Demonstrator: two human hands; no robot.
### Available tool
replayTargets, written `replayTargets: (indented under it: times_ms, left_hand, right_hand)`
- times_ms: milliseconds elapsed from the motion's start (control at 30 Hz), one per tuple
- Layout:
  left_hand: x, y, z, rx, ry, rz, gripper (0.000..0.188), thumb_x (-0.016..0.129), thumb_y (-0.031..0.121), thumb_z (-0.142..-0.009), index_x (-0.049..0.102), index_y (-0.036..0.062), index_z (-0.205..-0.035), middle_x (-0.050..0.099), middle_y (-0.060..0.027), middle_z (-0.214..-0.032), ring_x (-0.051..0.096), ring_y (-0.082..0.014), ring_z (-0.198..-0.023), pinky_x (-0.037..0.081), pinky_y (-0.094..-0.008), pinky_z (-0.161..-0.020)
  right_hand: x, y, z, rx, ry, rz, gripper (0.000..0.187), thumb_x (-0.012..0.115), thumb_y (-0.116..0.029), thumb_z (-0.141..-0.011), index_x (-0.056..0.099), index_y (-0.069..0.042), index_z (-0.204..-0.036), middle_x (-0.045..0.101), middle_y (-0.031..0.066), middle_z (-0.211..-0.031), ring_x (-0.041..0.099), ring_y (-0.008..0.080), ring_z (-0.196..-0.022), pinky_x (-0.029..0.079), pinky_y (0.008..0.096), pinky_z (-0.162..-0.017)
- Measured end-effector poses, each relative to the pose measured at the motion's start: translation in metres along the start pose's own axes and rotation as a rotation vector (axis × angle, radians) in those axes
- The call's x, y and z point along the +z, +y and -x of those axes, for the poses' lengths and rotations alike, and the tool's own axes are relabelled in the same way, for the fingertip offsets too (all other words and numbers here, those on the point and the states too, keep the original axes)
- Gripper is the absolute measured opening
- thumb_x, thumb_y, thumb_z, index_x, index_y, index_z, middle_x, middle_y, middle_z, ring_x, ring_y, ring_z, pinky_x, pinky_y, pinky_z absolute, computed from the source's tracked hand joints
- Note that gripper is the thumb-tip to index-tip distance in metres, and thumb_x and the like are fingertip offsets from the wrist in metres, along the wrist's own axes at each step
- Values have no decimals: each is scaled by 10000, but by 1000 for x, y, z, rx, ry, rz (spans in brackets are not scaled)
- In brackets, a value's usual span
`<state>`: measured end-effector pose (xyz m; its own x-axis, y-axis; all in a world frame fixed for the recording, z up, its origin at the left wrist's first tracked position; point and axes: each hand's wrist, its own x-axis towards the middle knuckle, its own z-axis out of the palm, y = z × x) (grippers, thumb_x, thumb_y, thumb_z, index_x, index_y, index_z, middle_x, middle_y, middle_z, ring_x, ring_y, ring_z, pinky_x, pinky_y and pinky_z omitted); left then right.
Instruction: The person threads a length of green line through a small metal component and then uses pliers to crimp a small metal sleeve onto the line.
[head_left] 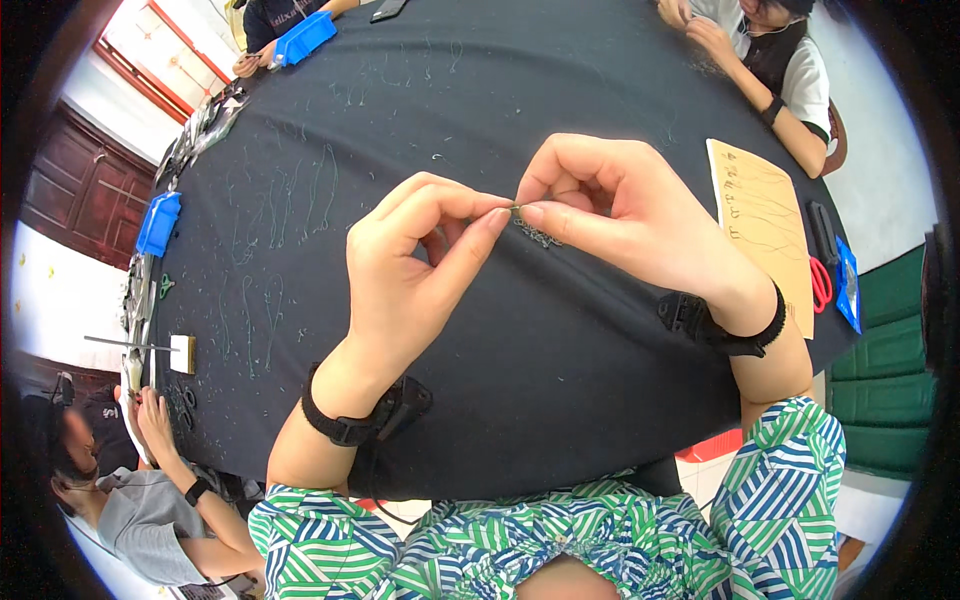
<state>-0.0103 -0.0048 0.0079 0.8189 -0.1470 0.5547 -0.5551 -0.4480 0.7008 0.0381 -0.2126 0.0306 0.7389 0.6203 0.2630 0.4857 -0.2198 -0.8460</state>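
Observation:
Above the middle of the black-covered table, my left hand [410, 265] and my right hand [650, 215] meet fingertip to fingertip. Each is closed in a pinch of thumb and forefinger. Between them is a tiny greenish strand end [515, 208], too small to make out fully. A grey-green, chain-like cord [538, 236] hangs just below the right thumb, apparently joined to that end. Thin green cords [330, 190] lie in loose lines on the cloth to the left of my hands.
On the right lie a tan card [765, 210] bearing cords, red-handled scissors [820, 285] and a blue packet [848, 290]. Blue trays [158, 224] and a white block [182, 354] line the left edge. Co-workers sit at left, far left and far right. Black cloth [520, 400] covers the table.

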Motion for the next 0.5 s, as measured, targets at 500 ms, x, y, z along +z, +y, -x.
replayTargets:
  times_ms: [500]
  left_hand:
    - [6,-5,6,-210,-28,299,110,676,91,-906,631,8,-850,571,45,-710,469,6,-617,338,-166,-527]
  right_hand:
    - [1,-4,1,-65,-6,118,89,641,-84,-896,619,2,-888,329,-55,-573,278,31,-545,228,245,-484]
